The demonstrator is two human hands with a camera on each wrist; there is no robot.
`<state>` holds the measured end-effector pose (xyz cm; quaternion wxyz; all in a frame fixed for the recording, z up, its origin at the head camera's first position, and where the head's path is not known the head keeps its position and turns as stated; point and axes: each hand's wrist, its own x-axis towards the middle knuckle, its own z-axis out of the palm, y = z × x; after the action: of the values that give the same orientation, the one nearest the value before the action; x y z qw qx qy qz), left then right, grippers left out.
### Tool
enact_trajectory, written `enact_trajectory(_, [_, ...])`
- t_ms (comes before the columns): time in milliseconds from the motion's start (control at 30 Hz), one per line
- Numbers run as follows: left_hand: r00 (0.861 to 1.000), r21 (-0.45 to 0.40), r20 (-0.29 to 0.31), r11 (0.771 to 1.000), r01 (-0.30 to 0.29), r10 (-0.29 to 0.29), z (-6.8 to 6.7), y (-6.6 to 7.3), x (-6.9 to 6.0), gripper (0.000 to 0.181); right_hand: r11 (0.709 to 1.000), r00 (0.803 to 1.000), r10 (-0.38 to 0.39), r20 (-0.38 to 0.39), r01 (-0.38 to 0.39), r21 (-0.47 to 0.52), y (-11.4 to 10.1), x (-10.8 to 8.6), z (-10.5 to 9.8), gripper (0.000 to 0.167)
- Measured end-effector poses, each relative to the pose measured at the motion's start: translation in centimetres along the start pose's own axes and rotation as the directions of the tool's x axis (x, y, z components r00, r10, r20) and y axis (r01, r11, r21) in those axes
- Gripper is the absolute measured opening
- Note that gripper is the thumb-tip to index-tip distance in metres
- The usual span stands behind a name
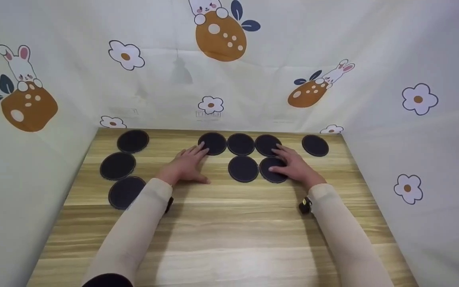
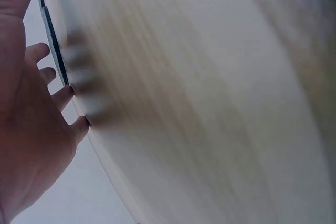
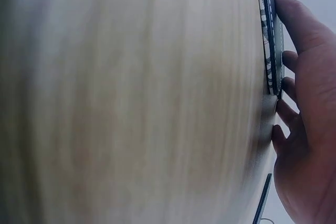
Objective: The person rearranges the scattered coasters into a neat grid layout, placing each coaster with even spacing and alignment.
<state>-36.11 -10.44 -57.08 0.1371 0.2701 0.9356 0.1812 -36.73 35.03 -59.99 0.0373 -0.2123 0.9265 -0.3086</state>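
Black discs [image 1: 240, 144] are spread across the far, 12 o'clock side of a wood-grain table [image 1: 229, 243].
Each is flat and round, with a thin stitched rim; five are grouped near 12 o'clock in rows of three and two, a lone disc [image 1: 315, 145] is set at 2 o'clock, and three are lined up at 10 o'clock. The row's leftmost disc [image 1: 215, 142] is met by the fingertips of the left hand [image 1: 187, 165], thumb held wide, nothing gripped; two discs at the group's 3 o'clock side are partly covered by the right hand [image 1: 296, 165], similarly spread. The lowest 10 o'clock disc [image 1: 122, 193] is overlapped by the left sleeve [image 1: 146, 219]. In the wrist views, discs are seen edge-on and cut off.
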Motion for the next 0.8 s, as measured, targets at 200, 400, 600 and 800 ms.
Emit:
enact_trajectory(200, [0.999, -0.078, -0.054, 0.997, -0.012, 0.008, -0.9, -0.4, -1.1, 0.113, 1.0, 1.0, -0.01, 0.005, 0.01, 0.005, 0.1, 0.3, 0.2, 0.082])
enact_trajectory(400, [0.989, -0.161, -0.151, 0.987, -0.02, -0.004, -3.0, -1.3, -4.3, 0.075, 1.0, 1.0, 0.001, 0.006, -0.001, 0.017, -0.3, 0.2, 0.1, 0.081])
enact_trajectory(600, [0.98, -0.211, -0.142, 0.972, 0.106, -0.138, -4.8, -3.2, -9.4, 0.066, 1.0, 1.0, 0.005, 0.01, -0.005, -0.002, 0.0, 0.0, 0.1, 0.082])
enact_trajectory(800, [0.966, -0.17, -0.143, 0.967, 0.19, -0.215, -5.0, -5.4, -15.0, 0.069, 1.0, 1.0, -0.011, 0.003, 0.011, -0.006, 0.3, 0.1, 0.0, 0.082])
